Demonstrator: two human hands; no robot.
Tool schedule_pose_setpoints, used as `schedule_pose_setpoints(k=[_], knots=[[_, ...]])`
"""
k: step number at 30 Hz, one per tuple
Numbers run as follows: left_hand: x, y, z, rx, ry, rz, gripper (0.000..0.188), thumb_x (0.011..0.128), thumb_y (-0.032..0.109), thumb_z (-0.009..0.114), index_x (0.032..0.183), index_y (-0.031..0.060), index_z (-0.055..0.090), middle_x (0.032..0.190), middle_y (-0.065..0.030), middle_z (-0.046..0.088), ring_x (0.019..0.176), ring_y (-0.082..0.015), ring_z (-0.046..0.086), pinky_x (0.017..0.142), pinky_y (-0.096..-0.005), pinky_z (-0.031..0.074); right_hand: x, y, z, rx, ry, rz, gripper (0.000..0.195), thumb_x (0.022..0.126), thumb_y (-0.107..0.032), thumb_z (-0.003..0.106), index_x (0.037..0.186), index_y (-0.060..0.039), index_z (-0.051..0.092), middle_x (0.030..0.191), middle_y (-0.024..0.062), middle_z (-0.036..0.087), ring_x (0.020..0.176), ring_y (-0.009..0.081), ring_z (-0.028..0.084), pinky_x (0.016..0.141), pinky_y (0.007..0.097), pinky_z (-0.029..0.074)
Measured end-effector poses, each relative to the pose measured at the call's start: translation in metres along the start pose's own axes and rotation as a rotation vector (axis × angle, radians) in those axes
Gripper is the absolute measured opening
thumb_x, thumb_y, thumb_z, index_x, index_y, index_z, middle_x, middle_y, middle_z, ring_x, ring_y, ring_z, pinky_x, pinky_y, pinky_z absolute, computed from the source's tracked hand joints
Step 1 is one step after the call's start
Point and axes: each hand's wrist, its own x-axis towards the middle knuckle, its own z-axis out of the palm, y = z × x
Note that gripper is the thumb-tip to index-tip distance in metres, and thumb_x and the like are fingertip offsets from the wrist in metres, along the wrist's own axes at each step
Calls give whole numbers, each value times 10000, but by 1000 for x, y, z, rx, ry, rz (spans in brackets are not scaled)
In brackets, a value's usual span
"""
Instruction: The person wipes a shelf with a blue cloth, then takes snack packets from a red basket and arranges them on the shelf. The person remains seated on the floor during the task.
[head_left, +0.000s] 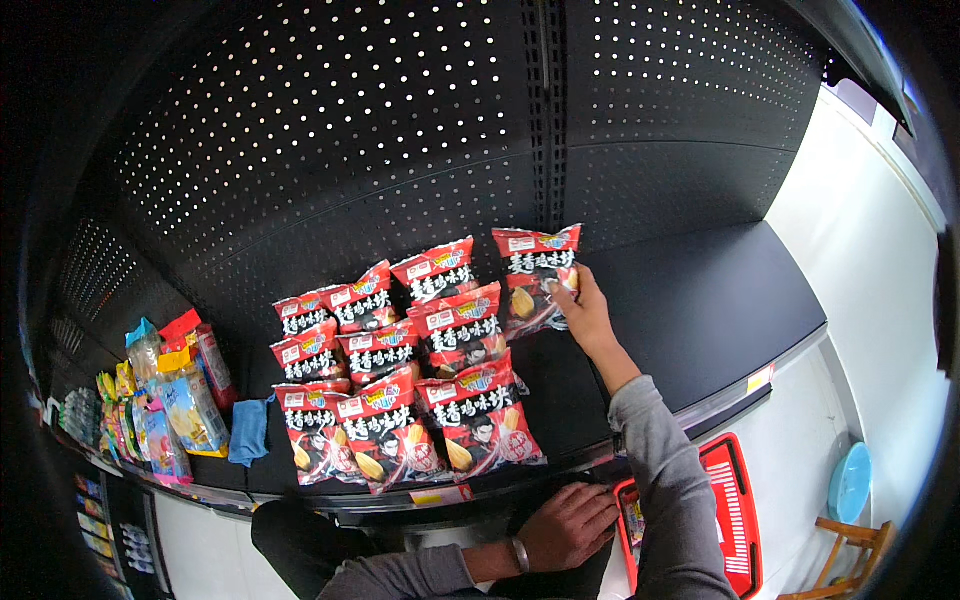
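Note:
My right hand (589, 315) grips the right side of a red and black snack bag (531, 261), thumb across its front. That bag stands upright at the back of the black shelf (697, 307), near the perforated back panel. To its left, several matching snack bags (384, 431) stand in three columns, one behind another, reaching the shelf's front edge. Below that edge is my left hand (568, 529), with a metal band at its wrist. Its fingertips are at the rim of a red plastic basket (739, 525); whether they hold anything is unclear. My right sleeve covers part of the basket.
A folded blue cloth (250, 431) lies left of the bags. Beyond it stand other packaged snacks (187, 409) and bottles (79, 412). Price tags (441, 496) line the shelf edge. On the floor at right are a light-blue basin (851, 484) and a wooden stool (847, 559).

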Motion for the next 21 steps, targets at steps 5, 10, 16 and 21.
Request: schedule_pose_setpoints(k=[5,10,16,21], knots=[[1,-4,2,-17,31,-6,374,883,213,705,1204,25,660,1231,-165,652,1193,-311,604,1048,-455,457,18,-1,15,5,-147,55,538,949,-242,699,1363,29,488,1107,206,703,1010,257,702,861,366,543],[2,-2,6,-10,30,-9,362,895,215,694,1200,21,664,1214,-168,657,1191,-315,605,1044,-456,461,17,2,18,-74,-116,-50,590,954,-307,685,1383,37,471,1150,248,682,1081,334,686,908,401,533],[2,0,5,-8,31,-5,367,878,213,705,1189,23,664,1225,-168,652,1192,-316,603,1041,-458,461,17,-6,16,-206,-162,-6,584,977,-286,663,1412,36,443,1198,254,651,1115,318,665,942,376,515],[3,10,-2,9,27,18,341,866,216,718,1144,25,666,1248,-163,645,1198,-321,597,1045,-473,454,9,-3,1,-281,32,-147,582,951,-261,695,1395,37,467,1223,262,639,1129,350,650,924,408,531]])
